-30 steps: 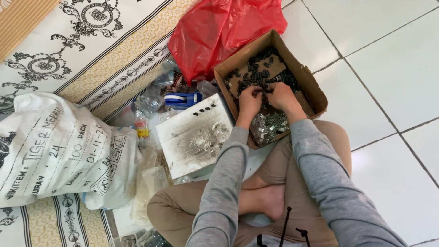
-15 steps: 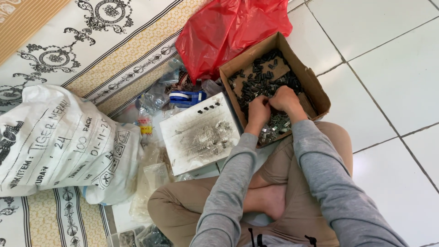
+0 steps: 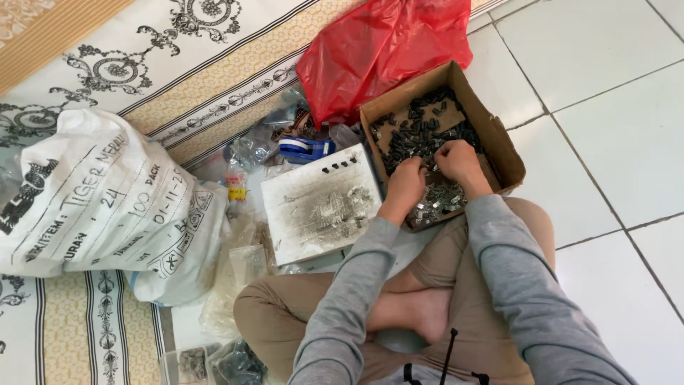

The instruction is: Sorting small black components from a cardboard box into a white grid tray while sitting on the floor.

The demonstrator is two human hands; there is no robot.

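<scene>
Both hands are down in the cardboard box [image 3: 507, 153], which sits open on the white tiled floor [image 3: 613, 93] just ahead of the person's crossed legs. The left hand [image 3: 406, 187] is curled over the near part of the box, fingers bent down into a loose heap of small dark metal parts [image 3: 420, 132], while the right hand [image 3: 462, 162] sits just beside it, knuckles up, fingers tucked among the same pieces. Whether either grip is actually closed on a piece cannot be told from here, because the fingertips are buried in the pile. Closer to the person, at the box's near edge, lies a cluster of shinier silver parts [image 3: 436, 201], just below both hands. Grey sleeves run back from the wrists, and a bare foot rests between the tan trouser legs. Left of the box lies a flat white board [image 3: 320, 207], smudged grey and with a few dark pieces along its top edge. Behind it is a blue tape dispenser [image 3: 305, 148], and behind that a crumpled red plastic bag [image 3: 385, 46] touching the box's far corner. Further left, a big white sack [image 3: 100, 207] with dark lettering slumps on a patterned mat [image 3: 142, 50], with clear plastic bags [image 3: 239, 271] crowded near its base.
</scene>
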